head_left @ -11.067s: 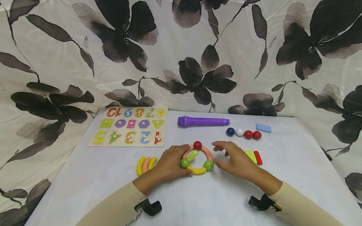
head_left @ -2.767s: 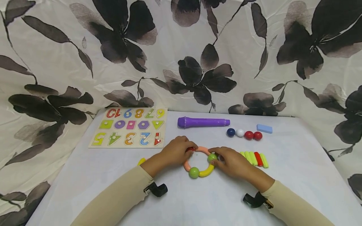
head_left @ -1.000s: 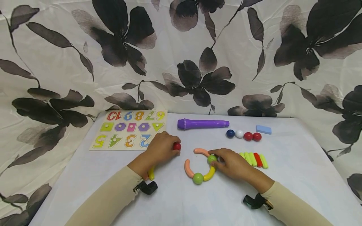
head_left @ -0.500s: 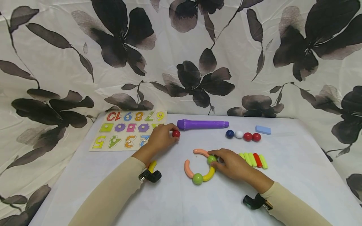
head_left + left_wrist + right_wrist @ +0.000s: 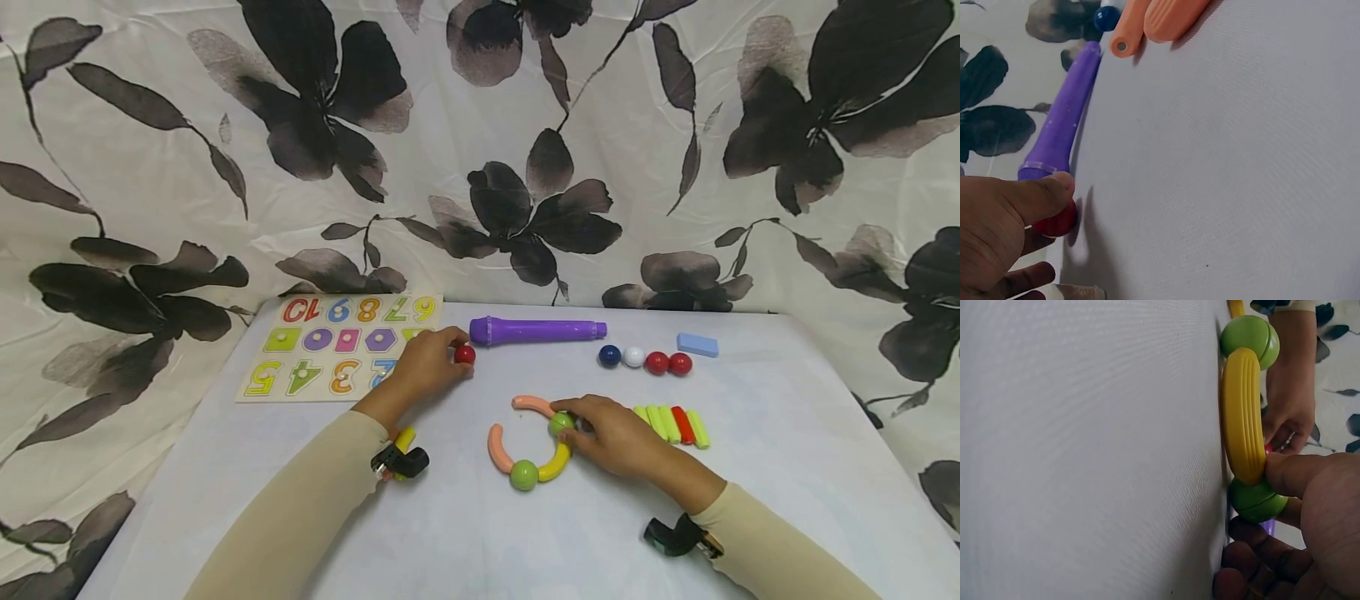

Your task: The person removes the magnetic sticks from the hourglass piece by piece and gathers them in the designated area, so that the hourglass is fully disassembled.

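My left hand (image 5: 427, 365) pinches a red ball (image 5: 465, 354) between thumb and fingers, beside the number board's right edge and near the thick end of a purple toy microphone (image 5: 536, 331). In the left wrist view the thumb lies over that ball. My right hand (image 5: 618, 437) holds a green ball (image 5: 561, 423) between thumb and fingers. From it runs an open ring: a coral curved rod (image 5: 531, 404) on one side, and a yellow curved rod (image 5: 1244, 415), a second green ball (image 5: 523, 475) and another coral rod (image 5: 498, 450) on the other. The gap is at the upper left.
A number-and-shape puzzle board (image 5: 251, 392) lies at the back left. Yellow and coral curved rods (image 5: 405, 439) sit partly hidden under the left wrist. At right are several short green and red sticks (image 5: 678, 425), a row of balls (image 5: 633, 357) and a blue block (image 5: 697, 345).
The ring was closed earlier; the left hand has taken the red ball out and carried it left and back. A green stick has left the ring, and the right-hand row has grown.
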The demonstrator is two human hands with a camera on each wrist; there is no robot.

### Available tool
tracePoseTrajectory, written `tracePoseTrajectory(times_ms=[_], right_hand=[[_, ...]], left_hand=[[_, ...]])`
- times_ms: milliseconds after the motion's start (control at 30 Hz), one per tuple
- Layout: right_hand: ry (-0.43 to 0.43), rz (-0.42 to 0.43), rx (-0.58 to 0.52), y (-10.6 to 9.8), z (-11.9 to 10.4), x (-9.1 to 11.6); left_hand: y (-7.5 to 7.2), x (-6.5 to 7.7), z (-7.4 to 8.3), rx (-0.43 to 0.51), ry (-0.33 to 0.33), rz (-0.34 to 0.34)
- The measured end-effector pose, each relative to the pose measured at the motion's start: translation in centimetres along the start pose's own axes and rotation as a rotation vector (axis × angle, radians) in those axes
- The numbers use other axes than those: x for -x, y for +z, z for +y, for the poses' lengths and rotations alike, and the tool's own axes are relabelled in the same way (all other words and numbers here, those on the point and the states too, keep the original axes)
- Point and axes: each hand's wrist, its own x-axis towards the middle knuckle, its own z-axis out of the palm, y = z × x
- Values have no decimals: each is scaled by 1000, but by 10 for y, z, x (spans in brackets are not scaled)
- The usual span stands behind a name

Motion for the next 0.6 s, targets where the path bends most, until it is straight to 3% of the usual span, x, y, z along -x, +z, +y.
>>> tracePoseTrajectory(times_ms=[167, 333, 433, 600], right_hand=[[-16, -36, -7, -3, 1, 6], [-51, -66, -13, -6, 4, 10], [-81, -57, -1, -5, 4, 11], [-103, -32, 25, -2, 1, 11]], left_hand=[[-8, 11, 11, -61, 39, 45], [-18, 40, 33, -102, 155, 94], [-17, 62, 44, -94, 228, 39], [-1, 91, 50, -55, 299, -131]])
